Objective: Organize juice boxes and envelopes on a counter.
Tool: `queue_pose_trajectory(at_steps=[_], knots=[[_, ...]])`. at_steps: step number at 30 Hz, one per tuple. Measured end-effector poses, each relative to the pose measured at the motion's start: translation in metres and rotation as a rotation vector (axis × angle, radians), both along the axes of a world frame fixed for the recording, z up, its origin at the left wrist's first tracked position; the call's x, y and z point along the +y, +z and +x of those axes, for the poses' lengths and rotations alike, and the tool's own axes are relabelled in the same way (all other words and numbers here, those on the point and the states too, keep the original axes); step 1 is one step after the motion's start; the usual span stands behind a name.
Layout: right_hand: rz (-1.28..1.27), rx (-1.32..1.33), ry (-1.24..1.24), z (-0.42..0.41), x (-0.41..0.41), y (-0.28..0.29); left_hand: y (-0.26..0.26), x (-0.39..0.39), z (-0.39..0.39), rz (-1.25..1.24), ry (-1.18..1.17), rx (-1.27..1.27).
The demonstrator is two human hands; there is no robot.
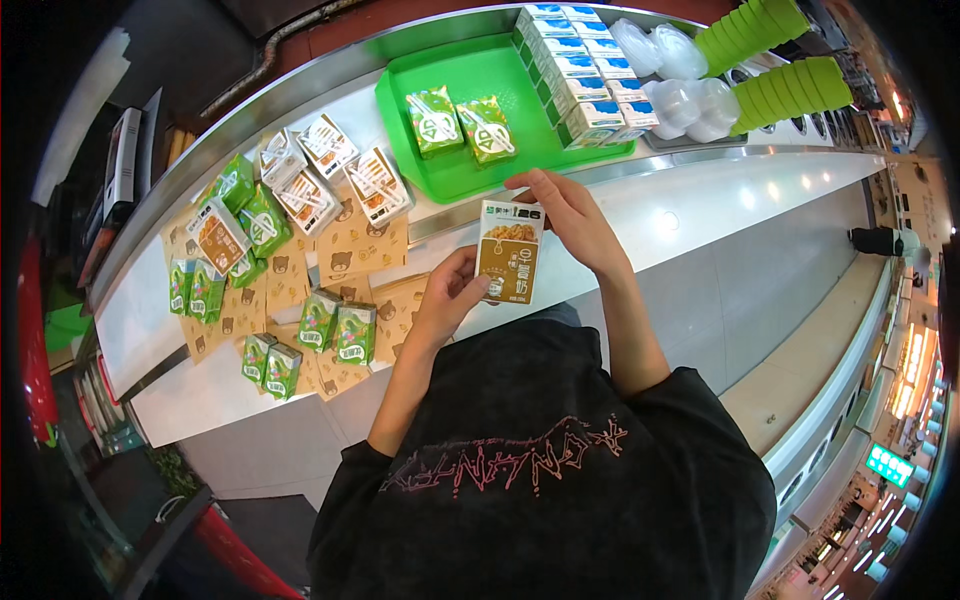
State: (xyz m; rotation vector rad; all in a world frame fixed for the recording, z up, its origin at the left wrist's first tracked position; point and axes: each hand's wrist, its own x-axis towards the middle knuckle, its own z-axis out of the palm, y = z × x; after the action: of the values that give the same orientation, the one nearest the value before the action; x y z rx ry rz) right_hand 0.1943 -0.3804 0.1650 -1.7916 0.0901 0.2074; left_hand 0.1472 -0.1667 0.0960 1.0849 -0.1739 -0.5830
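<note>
My left hand [454, 294] grips a brown-and-white milk carton [511, 259] by its lower left side, with the thumb across its front. The carton is held up in front of my chest, its printed face towards me. At the carton's upper right corner is my right hand [571, 216], some fingers passing behind the top edge; whether they grip it is hidden. Left of my hands, several white-and-brown cartons with straws [377, 186] stand grouped on the counter. Near them are larger green cartons [264, 220], with another brown-and-white carton [219, 235] lying on top. Smaller green cartons [355, 333] stand in pairs on bear-print paper [352, 256].
A green tray [442, 181] beyond my hands holds two green cartons [486, 130] and rows of white-and-blue cartons [579, 79]. Right of it are clear plastic bowls [691, 109] and stacked green cups [791, 94]. A metal rail [442, 217] crosses the counter. Another person [877, 241] stands far right.
</note>
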Motion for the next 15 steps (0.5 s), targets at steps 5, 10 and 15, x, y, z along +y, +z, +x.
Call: queue_pose_trajectory(at_steps=[5, 10, 15], knots=[[0.12, 0.101, 0.058, 0.0, 0.0, 0.003, 0.0, 0.005, -0.006, -0.048, 0.024, 0.003], [0.048, 0.048, 0.198, 0.002, 0.007, -0.004, -0.001, 0.014, -0.012, -0.077, 0.091, 0.043], [0.028, 0.08, 0.329, 0.006, 0.012, -0.012, -0.005, 0.027, -0.019, -0.085, 0.164, 0.062]])
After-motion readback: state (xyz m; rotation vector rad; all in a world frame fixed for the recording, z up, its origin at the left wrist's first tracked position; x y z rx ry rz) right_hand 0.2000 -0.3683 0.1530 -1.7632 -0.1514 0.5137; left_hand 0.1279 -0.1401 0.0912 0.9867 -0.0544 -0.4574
